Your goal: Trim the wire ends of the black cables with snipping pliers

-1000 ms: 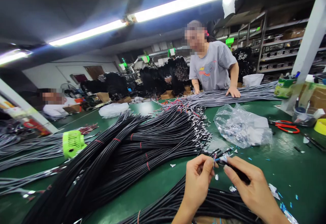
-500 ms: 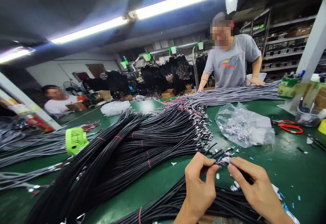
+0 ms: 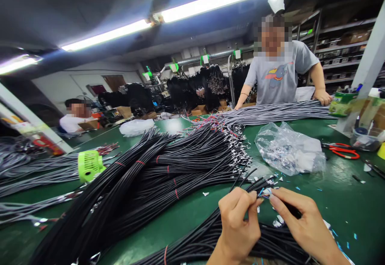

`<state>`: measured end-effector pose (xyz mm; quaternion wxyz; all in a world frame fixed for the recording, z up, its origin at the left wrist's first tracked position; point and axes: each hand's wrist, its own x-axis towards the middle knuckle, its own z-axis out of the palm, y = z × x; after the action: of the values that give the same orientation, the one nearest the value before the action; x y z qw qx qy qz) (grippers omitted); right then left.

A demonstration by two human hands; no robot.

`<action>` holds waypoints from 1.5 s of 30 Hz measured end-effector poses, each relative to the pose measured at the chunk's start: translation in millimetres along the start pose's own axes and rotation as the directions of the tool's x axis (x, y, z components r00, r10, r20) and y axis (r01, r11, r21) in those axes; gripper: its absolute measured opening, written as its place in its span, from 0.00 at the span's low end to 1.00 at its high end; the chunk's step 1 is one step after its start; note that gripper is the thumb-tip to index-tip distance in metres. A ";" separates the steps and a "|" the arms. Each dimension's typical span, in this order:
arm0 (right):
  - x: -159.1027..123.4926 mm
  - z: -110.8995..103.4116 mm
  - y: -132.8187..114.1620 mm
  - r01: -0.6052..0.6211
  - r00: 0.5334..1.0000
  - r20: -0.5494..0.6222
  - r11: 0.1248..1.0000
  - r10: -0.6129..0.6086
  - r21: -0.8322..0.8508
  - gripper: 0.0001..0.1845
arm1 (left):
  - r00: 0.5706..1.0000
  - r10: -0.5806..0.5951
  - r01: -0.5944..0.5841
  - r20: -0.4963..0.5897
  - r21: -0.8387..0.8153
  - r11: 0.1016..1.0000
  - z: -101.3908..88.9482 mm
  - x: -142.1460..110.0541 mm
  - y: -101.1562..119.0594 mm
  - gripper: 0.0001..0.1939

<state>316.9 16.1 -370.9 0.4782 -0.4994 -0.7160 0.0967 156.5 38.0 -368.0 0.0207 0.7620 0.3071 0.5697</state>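
My left hand (image 3: 239, 217) is closed in a pinch around a black cable close to its stripped end. Thin coloured wires and white foil-like wrapping (image 3: 266, 192) stick out between my two hands. The thumb and forefinger of my right hand (image 3: 300, 217) pinch that wrapping at the cable end. Beneath both hands runs a bundle of black cables (image 3: 192, 243), tied with a red band. Other black cable ends (image 3: 261, 183) lie just beyond my fingertips. The exact hold of each fingertip on the wires is partly hidden.
Large bundles of black cables (image 3: 144, 184) cover the green table (image 3: 327, 196). Grey cables (image 3: 285, 112) lie before a co-worker (image 3: 276, 76). A clear plastic bag (image 3: 288, 148) of scraps and orange-handled scissors (image 3: 344, 151) sit at right. A green fan (image 3: 90, 165) stands left.
My left hand has turned and its fingers have curled more tightly near the cable end. My right hand is almost still. The co-worker's hand has slid outward along the grey cables.
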 end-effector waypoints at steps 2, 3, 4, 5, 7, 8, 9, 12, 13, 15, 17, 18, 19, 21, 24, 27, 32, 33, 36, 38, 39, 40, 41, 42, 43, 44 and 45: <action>0.0 0.7 0.3 -0.007 1.000 -0.001 1.000 0.007 0.012 0.14 | 1.000 0.012 -0.012 0.001 0.009 1.000 0.1 0.1 0.6 0.07; 0.2 0.9 0.6 -0.012 1.000 -0.001 1.000 0.012 0.018 0.14 | 1.000 0.016 -0.016 0.002 0.014 1.000 0.1 0.2 0.7 0.08; 0.6 1.0 0.7 -0.016 1.000 0.001 1.000 0.016 0.024 0.14 | 1.000 0.019 -0.019 0.004 0.018 1.000 0.2 0.3 0.9 0.08; 0.9 1.1 0.4 -0.020 1.000 0.003 0.999 0.020 0.032 0.13 | 1.000 0.022 -0.022 0.006 0.021 1.000 0.2 0.5 1.1 0.08; 1.4 1.2 -1.4 -0.039 0.999 -0.004 0.998 0.040 0.049 0.13 | 1.000 0.026 -0.026 0.007 0.020 0.999 0.4 1.0 1.3 0.08; 1.4 1.3 -2.8 -0.054 0.998 -0.013 0.997 0.055 0.060 0.13 | 1.000 0.027 -0.027 0.006 0.019 0.999 0.5 1.3 1.4 0.08; 1.4 1.3 -4.4 -0.070 0.997 -0.023 0.995 0.072 0.071 0.13 | 1.000 0.028 -0.028 0.006 0.019 0.999 0.5 1.6 1.4 0.08; 0.9 1.6 -7.5 -0.103 0.993 -0.042 0.990 0.108 0.093 0.13 | 0.999 0.028 -0.028 0.017 0.024 0.999 0.5 2.1 1.0 0.08; 0.8 1.7 -7.5 -0.102 0.994 -0.039 0.990 0.106 0.093 0.13 | 0.999 0.028 -0.029 0.022 0.026 0.999 0.4 2.1 0.8 0.08; 0.9 1.7 -5.6 -0.086 0.996 -0.022 0.993 0.088 0.079 0.13 | 0.999 0.029 -0.029 0.024 0.030 0.999 0.1 1.7 0.5 0.08; 1.6 1.6 -2.8 -0.064 0.998 -0.007 0.996 0.064 0.058 0.13 | 1.000 0.025 -0.025 0.019 0.037 0.999 -0.1 1.1 0.6 0.08; 1.9 1.5 -1.6 -0.054 0.999 -0.004 0.997 0.054 0.049 0.14 | 1.000 0.022 -0.023 0.017 0.040 0.999 -0.2 0.7 0.7 0.08; 2.2 1.2 -0.8 -0.047 0.999 -0.006 0.998 0.047 0.041 0.14 | 1.000 0.021 -0.021 0.018 0.041 0.999 -0.2 0.4 0.9 0.08; 2.3 0.7 -0.5 -0.041 0.999 -0.014 0.999 0.041 0.029 0.13 | 1.000 0.015 -0.016 0.022 0.033 0.999 0.0 0.0 1.4 0.08; 1.0 0.7 -1.2 -0.035 0.998 -0.053 0.999 0.036 0.027 0.13 | 0.999 -0.038 0.038 0.034 -0.009 0.999 0.5 0.6 2.0 0.07; -1.2 2.5 0.0 -0.035 0.991 -0.126 0.999 0.037 0.021 0.12 | 0.982 -0.171 0.177 0.075 -0.077 0.981 0.9 2.3 2.1 0.04; -4.0 6.5 3.9 0.034 0.979 -0.201 0.999 -0.042 -0.042 0.09 | 0.936 -0.321 0.340 0.147 -0.138 0.930 1.4 3.3 0.1 0.09; -4.2 6.9 4.1 0.049 0.977 -0.207 0.997 -0.059 -0.053 0.09 | 0.918 -0.355 0.383 0.179 -0.155 0.911 1.4 3.3 -0.4 0.11; -4.5 6.9 2.7 0.079 0.974 -0.209 0.995 -0.090 -0.060 0.08 | 0.843 -0.447 0.520 0.299 -0.239 0.820 0.7 4.9 -0.8 0.19; -4.5 6.5 0.8 0.080 0.973 -0.211 0.995 -0.090 -0.056 0.08 | 0.785 -0.488 0.608 0.382 -0.321 0.726 0.3 7.3 -1.0 0.22; -4.4 6.3 -0.3 0.073 0.974 -0.211 0.996 -0.082 -0.050 0.08 | 0.750 -0.501 0.653 0.432 -0.363 0.665 0.3 8.7 -1.4 0.24; -4.4 6.3 -1.3 0.060 0.975 -0.212 0.997 -0.067 -0.040 0.08 | 0.713 -0.505 0.695 0.485 -0.401 0.596 0.4 9.9 -2.3 0.25; -4.5 6.4 -2.1 0.043 0.977 -0.208 0.999 -0.047 -0.027 0.08 | 0.677 -0.503 0.733 0.537 -0.431 0.526 0.6 10.8 -3.5 0.27; -4.5 6.7 -2.6 0.023 0.979 -0.201 1.000 -0.025 -0.011 0.09 | 0.642 -0.496 0.766 0.584 -0.451 0.459 1.0 11.5 -5.1 0.28; -4.7 7.1 -2.6 0.002 0.981 -0.193 1.000 -0.001 0.005 0.09 | 0.611 -0.489 0.791 0.623 -0.463 0.399 1.5 11.9 -6.9 0.29; -4.9 7.4 -2.0 -0.017 0.983 -0.183 1.000 0.020 0.019 0.10 | 0.585 -0.484 0.811 0.650 -0.472 0.347 2.0 12.1 -8.6 0.29; -5.1 7.7 -0.7 -0.035 0.984 -0.174 0.999 0.039 0.026 0.10 | 0.566 -0.485 0.824 0.667 -0.479 0.304 2.4 12.2 -10.0 0.30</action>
<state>310.7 14.3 -377.5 0.5428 -0.5138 -0.6608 0.0695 156.1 52.8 -362.2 0.6340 0.5743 0.3180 0.4087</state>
